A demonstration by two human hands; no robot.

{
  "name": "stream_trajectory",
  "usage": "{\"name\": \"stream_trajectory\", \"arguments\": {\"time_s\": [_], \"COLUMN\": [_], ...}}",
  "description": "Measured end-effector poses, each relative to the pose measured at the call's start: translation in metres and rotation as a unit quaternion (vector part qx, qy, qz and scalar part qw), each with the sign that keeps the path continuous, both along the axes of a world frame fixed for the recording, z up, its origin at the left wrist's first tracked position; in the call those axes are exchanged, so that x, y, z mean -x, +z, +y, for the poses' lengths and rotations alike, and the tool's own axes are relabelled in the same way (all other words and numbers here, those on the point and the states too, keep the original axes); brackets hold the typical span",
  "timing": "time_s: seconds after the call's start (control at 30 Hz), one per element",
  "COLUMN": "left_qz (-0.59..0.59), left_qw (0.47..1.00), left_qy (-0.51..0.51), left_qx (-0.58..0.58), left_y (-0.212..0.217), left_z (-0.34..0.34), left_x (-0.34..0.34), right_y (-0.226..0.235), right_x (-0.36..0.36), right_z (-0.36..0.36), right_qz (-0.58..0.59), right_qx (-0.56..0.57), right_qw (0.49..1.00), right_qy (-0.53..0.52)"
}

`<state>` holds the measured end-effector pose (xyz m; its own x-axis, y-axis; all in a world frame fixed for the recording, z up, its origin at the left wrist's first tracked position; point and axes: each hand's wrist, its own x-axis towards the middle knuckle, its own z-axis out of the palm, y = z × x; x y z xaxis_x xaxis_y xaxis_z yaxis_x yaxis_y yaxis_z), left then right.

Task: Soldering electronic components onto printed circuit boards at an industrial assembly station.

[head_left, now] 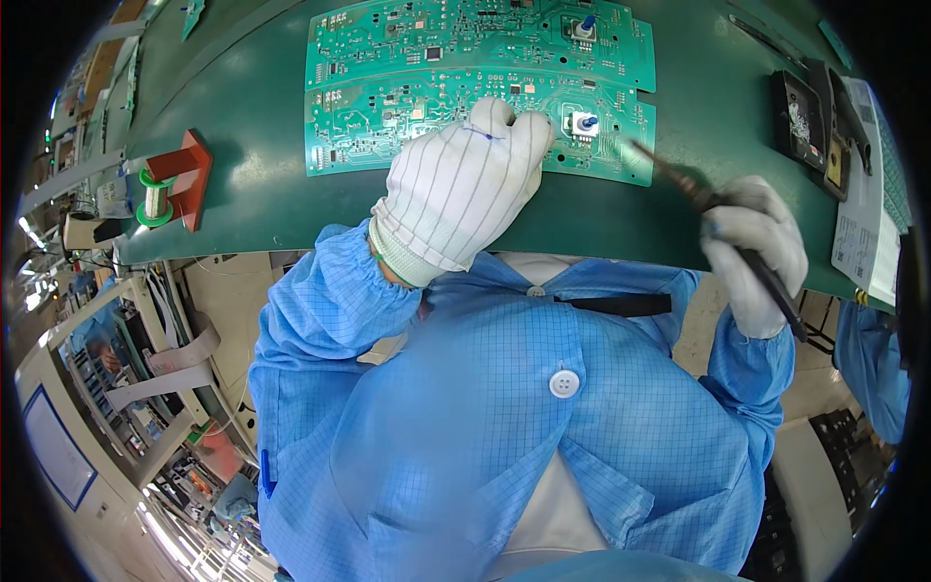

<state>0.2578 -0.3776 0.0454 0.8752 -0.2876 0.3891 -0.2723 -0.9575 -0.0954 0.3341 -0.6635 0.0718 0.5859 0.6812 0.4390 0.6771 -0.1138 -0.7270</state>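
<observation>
Two joined green circuit boards lie on the bench, a near one (pixel 354 131) and a far one (pixel 364 48). My left hand (pixel 465 184), in a white striped glove, rests over the near board with its fingers curled down. Its fingertips, and anything between them, are hidden. To the right of that hand, a white square part with a blue shaft (pixel 586 123) stands on the near board. My gloved right hand (pixel 761 247) is closed around a soldering iron (pixel 690 186). The iron's tip points up and left, close to the board's right end; whether it touches is unclear.
On the left, a spool of solder wire (pixel 155 202) sits by a red stand (pixel 192 179). A black tray (pixel 799 118) and a printed sheet (pixel 859 238) lie on the right. Thin tweezers (pixel 766 41) are farther back. Another person's blue sleeve (pixel 873 364) shows at far right.
</observation>
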Motion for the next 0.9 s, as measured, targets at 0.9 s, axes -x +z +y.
{"name": "stream_trajectory", "arguments": {"time_s": [0.9], "left_qz": [-0.013], "left_qw": [0.998], "left_qy": [-0.01], "left_qx": [0.062], "left_y": [-0.011], "left_z": [0.0], "left_x": [-0.002], "right_y": [-0.002], "right_x": [-0.008], "right_z": [0.011], "right_qz": [0.062], "right_qx": [0.009], "right_qw": [0.998], "right_qy": [0.01]}}
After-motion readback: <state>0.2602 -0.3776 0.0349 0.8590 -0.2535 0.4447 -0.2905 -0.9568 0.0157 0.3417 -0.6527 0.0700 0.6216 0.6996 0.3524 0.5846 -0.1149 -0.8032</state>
